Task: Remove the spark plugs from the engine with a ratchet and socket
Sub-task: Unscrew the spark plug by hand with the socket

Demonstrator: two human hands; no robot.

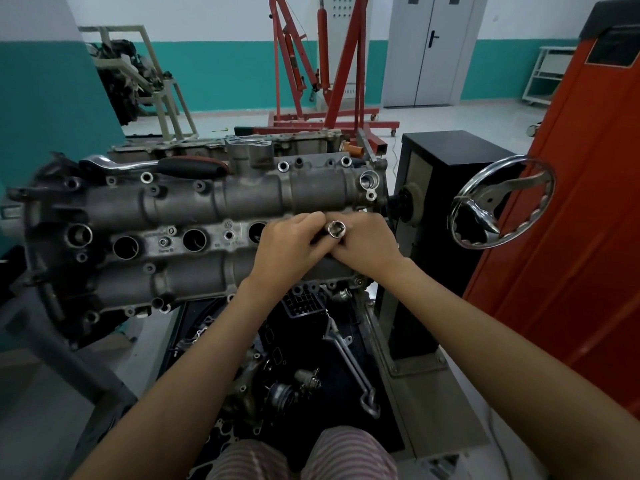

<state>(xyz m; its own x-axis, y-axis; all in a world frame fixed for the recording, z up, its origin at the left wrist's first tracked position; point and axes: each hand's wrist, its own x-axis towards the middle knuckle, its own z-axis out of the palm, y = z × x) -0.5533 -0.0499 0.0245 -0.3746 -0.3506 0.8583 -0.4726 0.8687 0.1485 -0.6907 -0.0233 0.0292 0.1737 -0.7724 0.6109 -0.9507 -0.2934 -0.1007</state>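
Both hands meet over the right end of the engine. Our left hand has its fingers curled round the shaft of the socket, and our right hand pinches it from the other side; the socket's open end points up toward the camera. Whether a spark plug sits inside it we cannot tell: the bore looks dark.

We judge the step as handling the socket by hand, off the ratchet, either freeing a plug from it or readying it for the next well. The hands hide the well under them.

The ratchet, with its dark grip, lies apart from both hands on the far top edge of the engine, toward the left. Three open plug wells show in a row left of the hands, the nearest just beside the left hand's knuckles.

Next move, as we read it: seat the socket square in a well, then reach across for the ratchet and snap it on. Risk is a cocked socket or a dropped plug into the parts tray below.

The stand's handwheel is to the right, untouched.
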